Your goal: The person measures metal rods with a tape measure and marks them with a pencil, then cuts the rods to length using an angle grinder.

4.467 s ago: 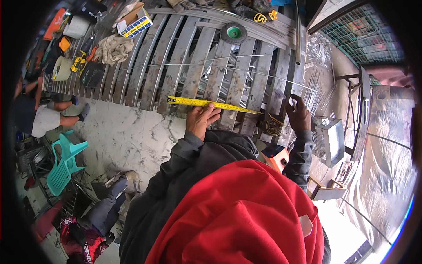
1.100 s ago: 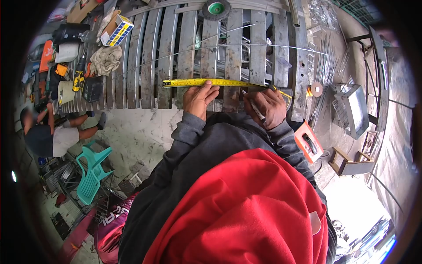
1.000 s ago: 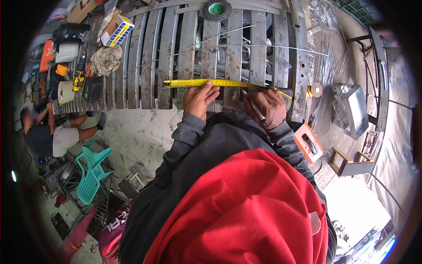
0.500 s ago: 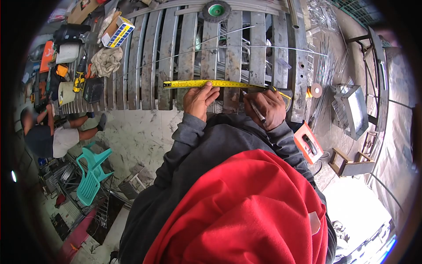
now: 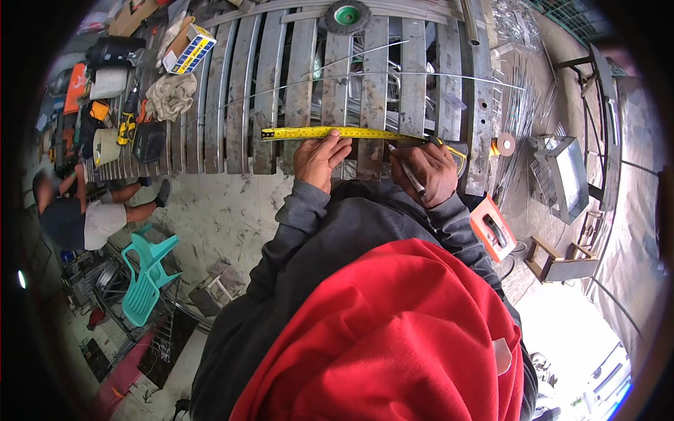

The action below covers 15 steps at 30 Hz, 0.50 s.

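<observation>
A yellow tape measure blade (image 5: 302, 132) stretches left to right across the slatted metal bench, its end hook at the left. My left hand (image 5: 316, 163) is closed on the blade near its middle, thumb and fingers at the edge. In my right hand (image 5: 432, 172) is a marker pen (image 5: 413, 179), tip pointing up toward the blade, the fingers wrapped round the barrel. The dark tape measure case (image 5: 451, 149) lies just beyond the right knuckles, partly hidden by them.
Thin metal rods (image 5: 379, 73) lie across the bench slats (image 5: 268, 91), below a wire wheel (image 5: 347, 17). To the left are a crumpled cloth (image 5: 172, 96), a cordless drill (image 5: 127, 126) and a box (image 5: 191, 51). A person (image 5: 77, 217) sits near a green chair (image 5: 149, 270).
</observation>
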Motion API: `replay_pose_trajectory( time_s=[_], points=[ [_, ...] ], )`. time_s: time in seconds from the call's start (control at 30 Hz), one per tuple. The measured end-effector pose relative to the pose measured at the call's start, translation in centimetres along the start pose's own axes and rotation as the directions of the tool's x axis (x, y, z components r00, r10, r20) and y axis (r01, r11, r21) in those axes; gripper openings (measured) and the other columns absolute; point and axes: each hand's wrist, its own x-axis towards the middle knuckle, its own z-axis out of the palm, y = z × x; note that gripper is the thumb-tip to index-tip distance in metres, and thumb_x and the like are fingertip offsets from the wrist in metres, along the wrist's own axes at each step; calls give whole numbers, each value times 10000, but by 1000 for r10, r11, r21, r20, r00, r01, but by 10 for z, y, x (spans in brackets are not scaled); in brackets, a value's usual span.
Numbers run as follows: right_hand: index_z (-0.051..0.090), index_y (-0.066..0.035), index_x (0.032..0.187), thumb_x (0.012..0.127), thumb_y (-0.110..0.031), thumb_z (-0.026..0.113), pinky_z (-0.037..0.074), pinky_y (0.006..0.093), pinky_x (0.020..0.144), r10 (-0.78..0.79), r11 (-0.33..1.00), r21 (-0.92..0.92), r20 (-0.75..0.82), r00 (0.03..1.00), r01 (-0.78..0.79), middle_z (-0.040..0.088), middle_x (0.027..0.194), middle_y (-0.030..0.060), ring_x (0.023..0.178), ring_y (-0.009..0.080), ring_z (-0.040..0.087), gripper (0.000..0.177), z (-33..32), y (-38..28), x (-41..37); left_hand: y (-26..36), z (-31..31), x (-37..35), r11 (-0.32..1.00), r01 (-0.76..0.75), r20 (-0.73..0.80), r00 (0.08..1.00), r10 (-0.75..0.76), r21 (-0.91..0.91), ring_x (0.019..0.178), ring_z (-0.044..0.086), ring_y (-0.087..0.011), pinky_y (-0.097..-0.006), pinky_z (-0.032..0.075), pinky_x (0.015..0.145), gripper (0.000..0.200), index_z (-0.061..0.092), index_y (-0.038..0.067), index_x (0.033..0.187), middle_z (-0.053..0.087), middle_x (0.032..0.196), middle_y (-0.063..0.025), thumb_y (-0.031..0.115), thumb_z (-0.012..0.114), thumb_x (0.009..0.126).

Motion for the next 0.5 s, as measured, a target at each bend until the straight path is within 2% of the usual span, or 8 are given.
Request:
replay_pose_trajectory(
  time_s=[0.17, 0.5],
  points=[
    [641, -128, 913, 828, -192, 793, 433, 347, 674, -5, 1000, 4, -3, 1000, 6, 646, 745, 7, 714, 189, 605, 185, 0, 0, 0, 2, 3, -2, 1000, -14, -6, 1000, 14, -1, 951, 726, -230, -334, 624, 861, 239, 627, -43, 1091, 692, 1029, -132, 153, 699, 977],
    [648, -134, 927, 819, -201, 796, 433, 349, 678, -9, 1000, 1, -4, 1000, 9, 651, 758, 4, 717, 190, 604, 195, 1, 1, 0, 0, -1, 0, 1000, 2, 5, 1000, -2, 8, 1004, 725, -240, -343, 610, 895, 199, 644, -15, 1105, 710, 1058, -125, 134, 685, 980]
  ],
)
